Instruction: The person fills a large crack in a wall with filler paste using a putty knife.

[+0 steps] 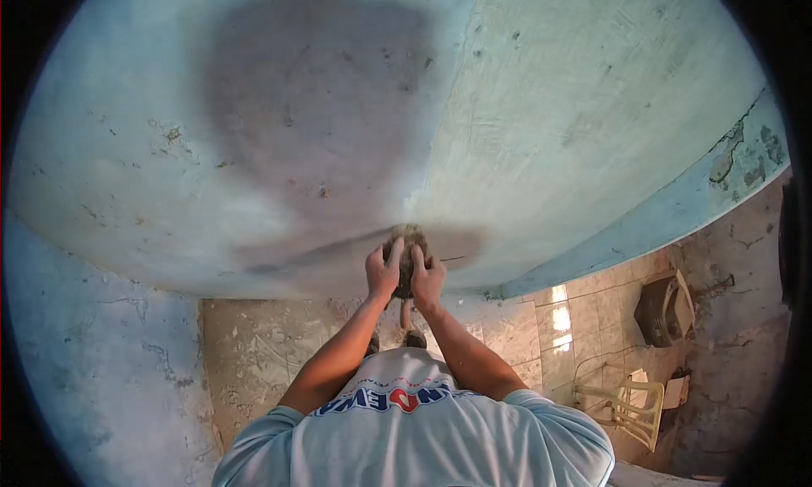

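Both hands are raised together close to the blue-green wall (524,148). Between them is a dark, rough, mud-coloured clump (408,267), too unclear to name for certain. My left hand (383,271) presses on its left side, with the thumb on its face. My right hand (427,277) closes on its right side in the same way. A short brown handle-like piece (405,315) sticks out below the clump. A thin dark line runs along the wall to the left of the hands, and a large shadow lies on the wall above them.
A tiled floor (516,330) spreads below the wall. At the lower right stand an old box-shaped television (666,309) and a pale plastic chair (639,411). Another blue wall (118,360) rises on the left. Cracked, peeling patches show at the right.
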`<state>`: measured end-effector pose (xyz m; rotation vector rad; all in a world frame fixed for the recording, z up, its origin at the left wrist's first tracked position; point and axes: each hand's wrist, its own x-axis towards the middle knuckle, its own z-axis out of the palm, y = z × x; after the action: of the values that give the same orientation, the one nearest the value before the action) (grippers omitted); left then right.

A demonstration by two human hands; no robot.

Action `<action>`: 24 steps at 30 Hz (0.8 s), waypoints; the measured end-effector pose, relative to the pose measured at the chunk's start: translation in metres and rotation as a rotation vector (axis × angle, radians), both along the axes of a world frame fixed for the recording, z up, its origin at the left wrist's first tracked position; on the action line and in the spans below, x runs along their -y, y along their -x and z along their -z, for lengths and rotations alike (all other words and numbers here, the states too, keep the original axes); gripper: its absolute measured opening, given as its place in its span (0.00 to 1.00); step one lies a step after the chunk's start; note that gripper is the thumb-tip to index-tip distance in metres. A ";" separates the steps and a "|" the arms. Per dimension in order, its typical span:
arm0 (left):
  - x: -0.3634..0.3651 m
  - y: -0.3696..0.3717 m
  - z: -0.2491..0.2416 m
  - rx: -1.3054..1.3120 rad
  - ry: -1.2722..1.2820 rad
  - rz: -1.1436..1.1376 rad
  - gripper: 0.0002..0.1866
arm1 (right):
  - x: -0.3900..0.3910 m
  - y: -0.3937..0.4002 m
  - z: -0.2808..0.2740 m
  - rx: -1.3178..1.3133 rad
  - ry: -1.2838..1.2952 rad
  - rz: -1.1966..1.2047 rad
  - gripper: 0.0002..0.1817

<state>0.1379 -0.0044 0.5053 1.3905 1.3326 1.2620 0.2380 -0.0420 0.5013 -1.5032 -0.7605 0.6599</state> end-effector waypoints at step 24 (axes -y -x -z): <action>-0.012 -0.006 -0.041 0.041 -0.093 0.037 0.20 | -0.007 -0.003 -0.041 0.039 -0.062 -0.006 0.21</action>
<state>0.1435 0.0072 0.5467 1.4388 1.2288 1.3360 0.2408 -0.0347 0.5424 -1.4617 -0.8084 0.6071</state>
